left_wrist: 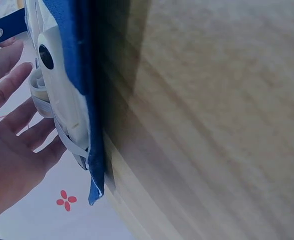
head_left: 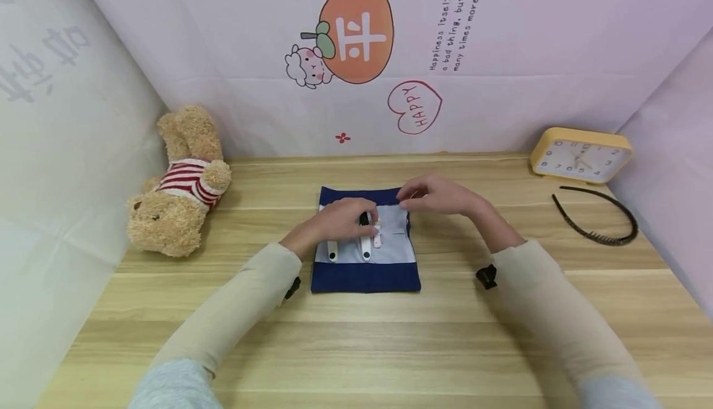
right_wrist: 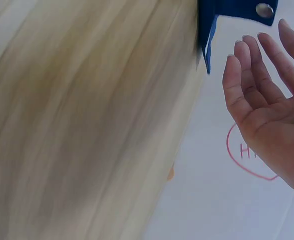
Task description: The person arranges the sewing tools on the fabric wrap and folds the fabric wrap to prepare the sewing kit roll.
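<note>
On the table lies a spread-out navy-blue fabric pouch (head_left: 364,278) with a grey lining. Two slim white tools (head_left: 366,249) with round black dots are tucked in it, beside a small white patterned item (head_left: 377,241). My left hand (head_left: 348,218) is over the pouch's left half, hiding the tools' upper parts. Its fingers (left_wrist: 24,112) are spread loosely next to a rolled pale item (left_wrist: 40,92) and a snap strap (left_wrist: 9,26). Over the pouch's upper right edge is my right hand (head_left: 437,195), its fingers gently bent beside a blue snap tab (right_wrist: 247,10); I see nothing in its grasp.
A teddy bear (head_left: 184,192) in a striped shirt lies at the left. At the back right stands a yellow-framed clock (head_left: 582,155), with a black headband (head_left: 629,217) in front of it. A printed white cloth (head_left: 267,112) hangs behind the wooden table (head_left: 356,347).
</note>
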Demonstrator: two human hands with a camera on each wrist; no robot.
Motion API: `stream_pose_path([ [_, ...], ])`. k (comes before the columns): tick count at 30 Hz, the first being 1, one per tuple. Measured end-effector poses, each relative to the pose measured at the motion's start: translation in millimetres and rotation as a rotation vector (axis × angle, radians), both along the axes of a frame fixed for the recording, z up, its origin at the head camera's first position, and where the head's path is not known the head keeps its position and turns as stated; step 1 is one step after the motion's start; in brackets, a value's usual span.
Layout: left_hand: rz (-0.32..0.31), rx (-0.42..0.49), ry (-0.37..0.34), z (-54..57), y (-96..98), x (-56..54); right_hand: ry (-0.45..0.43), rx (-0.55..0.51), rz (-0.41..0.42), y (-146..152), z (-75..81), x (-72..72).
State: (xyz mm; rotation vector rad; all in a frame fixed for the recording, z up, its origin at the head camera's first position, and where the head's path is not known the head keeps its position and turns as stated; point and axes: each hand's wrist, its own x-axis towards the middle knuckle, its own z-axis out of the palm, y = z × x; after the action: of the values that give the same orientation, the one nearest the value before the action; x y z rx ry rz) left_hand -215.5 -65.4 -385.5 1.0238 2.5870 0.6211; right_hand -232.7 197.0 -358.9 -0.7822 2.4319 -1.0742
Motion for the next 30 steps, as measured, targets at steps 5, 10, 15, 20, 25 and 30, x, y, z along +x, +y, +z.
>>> stream_pose_path([
  [5, -0.006, -0.037, 0.008, 1.1, 4.7, -0.9, 0.000, -0.004, -0.008, 16, -0.6, 1.3],
  [10, -0.034, -0.046, 0.023, 5.0, 9.5, -3.1, 0.016, 0.018, -0.026, 32, 4.0, 5.8],
  [15, -0.070, -0.051, -0.006, 5.6, 10.6, -4.1, 0.030, 0.035, -0.050, 48, 7.4, 9.6],
  [20, -0.104, -0.051, -0.025, 1.8, 11.6, -4.4, 0.036, 0.064, -0.097, 65, 8.7, 16.0],
  [25, -0.116, -0.057, -0.058, -0.2, 11.4, -4.1, 0.057, 0.085, -0.117, 83, 7.5, 22.3],
  [30, -0.110, -0.071, -0.083, -1.3, 11.4, -3.8, 0.027, 0.084, -0.140, 100, 4.8, 27.4],
])
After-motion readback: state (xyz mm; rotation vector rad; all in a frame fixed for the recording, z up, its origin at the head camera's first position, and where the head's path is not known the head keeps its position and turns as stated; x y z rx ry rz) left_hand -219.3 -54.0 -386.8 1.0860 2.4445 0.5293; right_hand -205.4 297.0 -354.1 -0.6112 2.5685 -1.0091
